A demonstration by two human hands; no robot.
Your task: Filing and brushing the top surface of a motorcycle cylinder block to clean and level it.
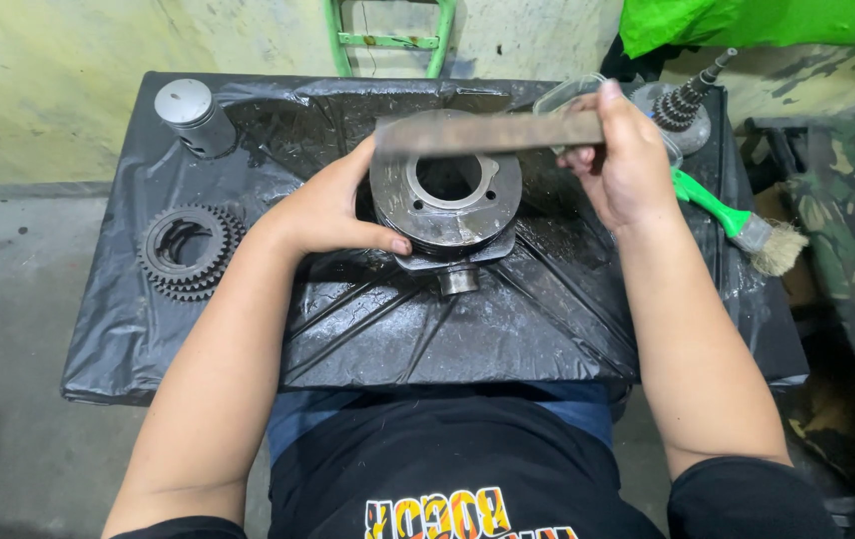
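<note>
The left hand cups the cylinder at the table's middle, thumb pressed along its lower rim. The right hand pinches one end of a flat file lying across the cylinder's top face. Best to keep the file level and the cylinder steady. Gears sit near the left edge, a piston at the far left corner, a brush at the right edge.
</note>
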